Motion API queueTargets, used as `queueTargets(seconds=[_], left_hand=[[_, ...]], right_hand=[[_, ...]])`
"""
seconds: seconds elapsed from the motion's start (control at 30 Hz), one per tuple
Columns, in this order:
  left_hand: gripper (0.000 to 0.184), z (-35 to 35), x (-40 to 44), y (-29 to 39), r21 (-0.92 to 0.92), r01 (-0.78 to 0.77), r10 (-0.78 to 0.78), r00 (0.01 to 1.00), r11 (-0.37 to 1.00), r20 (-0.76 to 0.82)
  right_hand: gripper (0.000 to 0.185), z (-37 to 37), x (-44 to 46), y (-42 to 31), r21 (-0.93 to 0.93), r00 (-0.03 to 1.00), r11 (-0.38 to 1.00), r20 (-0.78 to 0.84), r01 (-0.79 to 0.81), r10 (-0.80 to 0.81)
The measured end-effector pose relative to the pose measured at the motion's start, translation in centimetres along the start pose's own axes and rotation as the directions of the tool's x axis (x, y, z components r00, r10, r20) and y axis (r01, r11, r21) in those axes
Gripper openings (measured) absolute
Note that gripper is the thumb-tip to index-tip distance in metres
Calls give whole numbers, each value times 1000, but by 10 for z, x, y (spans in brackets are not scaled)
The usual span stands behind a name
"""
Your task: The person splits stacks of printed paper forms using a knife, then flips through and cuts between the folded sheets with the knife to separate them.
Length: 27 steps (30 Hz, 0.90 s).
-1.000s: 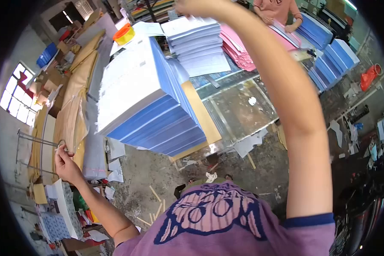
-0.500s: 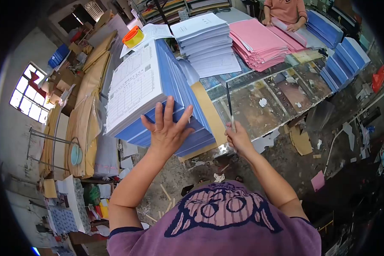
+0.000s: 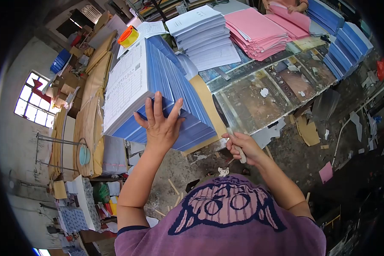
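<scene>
My left hand (image 3: pixel 161 130) lies with spread fingers against the near side of a tall leaning stack of blue-edged pads (image 3: pixel 175 96). Printed form sheets (image 3: pixel 126 79) make up its white top. In my right hand (image 3: pixel 248 147), closed fingers grip a long, thin-bladed knife (image 3: pixel 242 156) by its pale handle. Its dark blade points away from me, beside the stack's near right corner. A brown board (image 3: pixel 207 100) shows under the stack.
A yellow-orange tape roll (image 3: pixel 128 37) rests on the stack's far end. Beyond stand a white paper stack (image 3: pixel 200 36), pink sheets (image 3: pixel 256 34) and blue pads (image 3: pixel 347 49). A co-worker's hands (image 3: pixel 292 8) handle pink paper. Scraps litter the worn table (image 3: pixel 264 106) and floor.
My right hand has drawn the knife back toward me and turned it, so the handle's end now shows below my fist. My left hand stays on the stack. The co-worker has lifted a pink sheet.
</scene>
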<state>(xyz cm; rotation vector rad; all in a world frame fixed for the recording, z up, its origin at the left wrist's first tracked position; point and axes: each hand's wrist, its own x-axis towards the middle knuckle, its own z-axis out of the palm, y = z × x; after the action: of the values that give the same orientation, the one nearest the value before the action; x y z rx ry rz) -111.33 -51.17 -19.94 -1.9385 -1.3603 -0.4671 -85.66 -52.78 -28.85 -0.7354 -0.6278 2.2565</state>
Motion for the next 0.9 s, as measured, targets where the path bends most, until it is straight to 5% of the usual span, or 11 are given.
queueTargets(seconds=[0.63, 0.9], left_hand=[[60, 2, 12, -3, -59, 34, -43, 988, 998, -145], [58, 0, 16, -4, -24, 8, -12, 984, 1000, -176]], right_hand=[[33, 26, -39, -2, -37, 962, 998, 267, -57, 65], [31, 47, -44, -10, -144, 964, 988, 246, -62, 97]])
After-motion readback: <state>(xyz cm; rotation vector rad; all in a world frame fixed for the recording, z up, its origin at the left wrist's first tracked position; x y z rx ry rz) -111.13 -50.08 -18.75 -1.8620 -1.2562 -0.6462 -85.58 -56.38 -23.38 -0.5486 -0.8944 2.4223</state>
